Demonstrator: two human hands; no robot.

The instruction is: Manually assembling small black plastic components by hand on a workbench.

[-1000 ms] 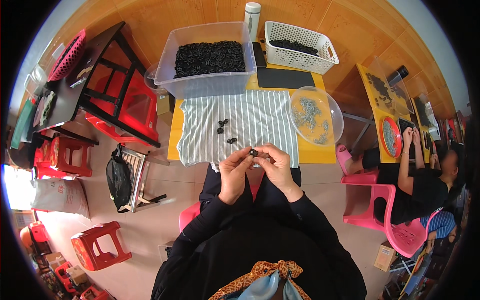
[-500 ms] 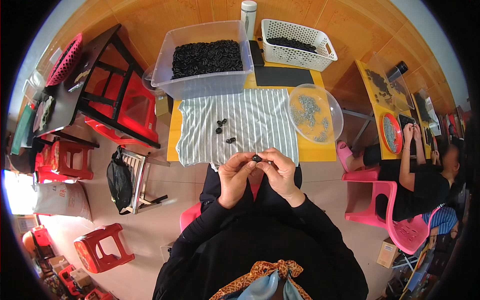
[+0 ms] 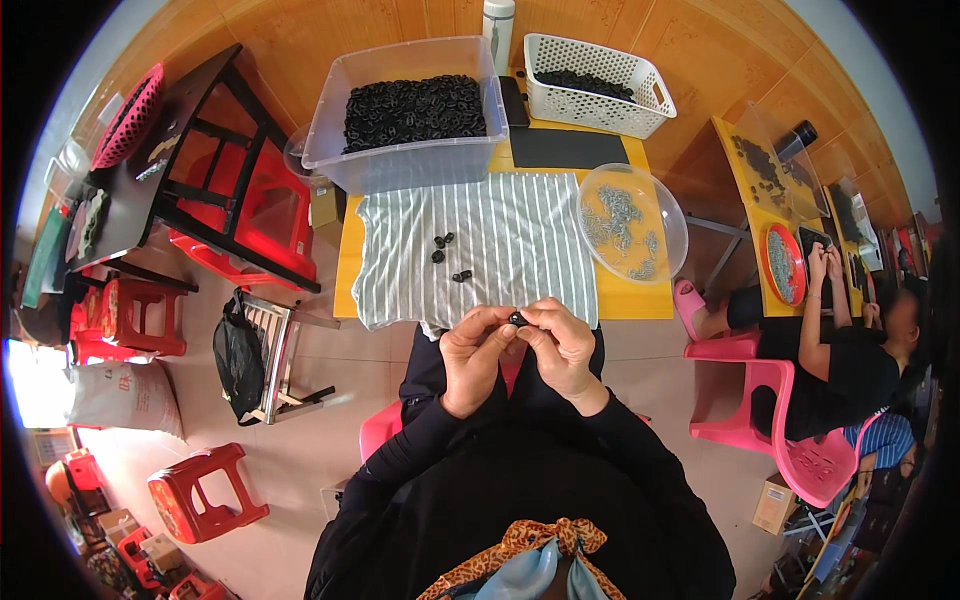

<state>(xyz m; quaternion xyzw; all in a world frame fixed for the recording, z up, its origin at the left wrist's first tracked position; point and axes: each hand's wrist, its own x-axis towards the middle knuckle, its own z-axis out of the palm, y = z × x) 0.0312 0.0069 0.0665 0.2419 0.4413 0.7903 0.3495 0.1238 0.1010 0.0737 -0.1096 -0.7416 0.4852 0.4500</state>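
Between the fingertips of both hands is a small black part (image 3: pixel 517 319), held just off the table's near edge; its exact kind is too small to make out. My left hand (image 3: pixel 474 352) pinches it from one side, and my right hand (image 3: pixel 562 350) from the other. Beyond them a grey-and-white striped cloth (image 3: pixel 520 240) covers the middle of the yellow table. Several similar small black pieces (image 3: pixel 440 250) lie on the cloth, one of them (image 3: pixel 462 276) a little nearer to me. To the right, a round clear tray (image 3: pixel 668 215) holds small silvery metal pieces (image 3: pixel 612 212).
A clear plastic bin (image 3: pixel 400 178) full of black ring-like parts stands at the back left, beside a white perforated basket (image 3: pixel 600 118). A white flask (image 3: pixel 497 30) and a dark flat board (image 3: pixel 568 149) are near them. On the right another person (image 3: pixel 840 350) works at a second table.
The small black part has shifted and turned slightly between my fingertips. Both hands stay in nearly the same place, and the pieces on the cloth have not moved.
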